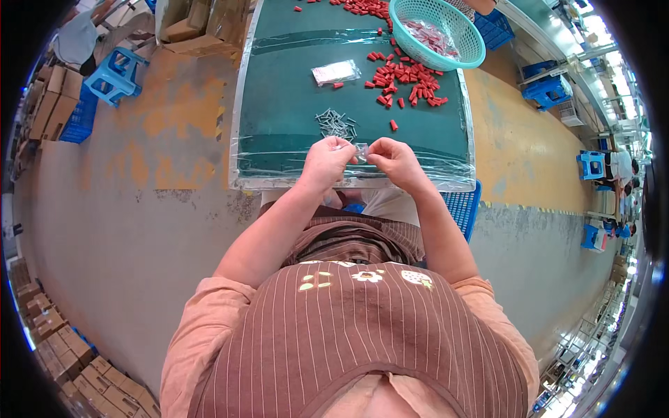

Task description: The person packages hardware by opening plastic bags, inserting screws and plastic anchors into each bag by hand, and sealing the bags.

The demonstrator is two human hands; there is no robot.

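Tabletop (279,97), head view: green surface under clear film, with a pale edging; both hands work above its near edge.
Left hand (325,164): thumb and fingers pressed together, clamped on the left side of the small clear bag (362,151).
Right hand (397,164): thumb and forefinger pinched together on the bag's right side.
Bag: held up between the two hands; whether anything lies inside is too small to tell.
Screws (336,124): loose grey heap just beyond the left hand.
Red pieces (410,78): small, tapered, scattered farther out toward the right, with one stray piece (394,125) nearer the right hand.
Flat packet (336,72): clear wrap around pale contents, lying beyond the screws, left of the main red cluster.
Basket (446,63): turquoise, perforated, at the far right, with clear-wrapped red items inside.
Step in hand: seemingly fingertip handling of the bag, perhaps at its opening.
Next move: likely calls for a light, steady pinch from both hands, keeping the thin plastic from slipping or tearing.
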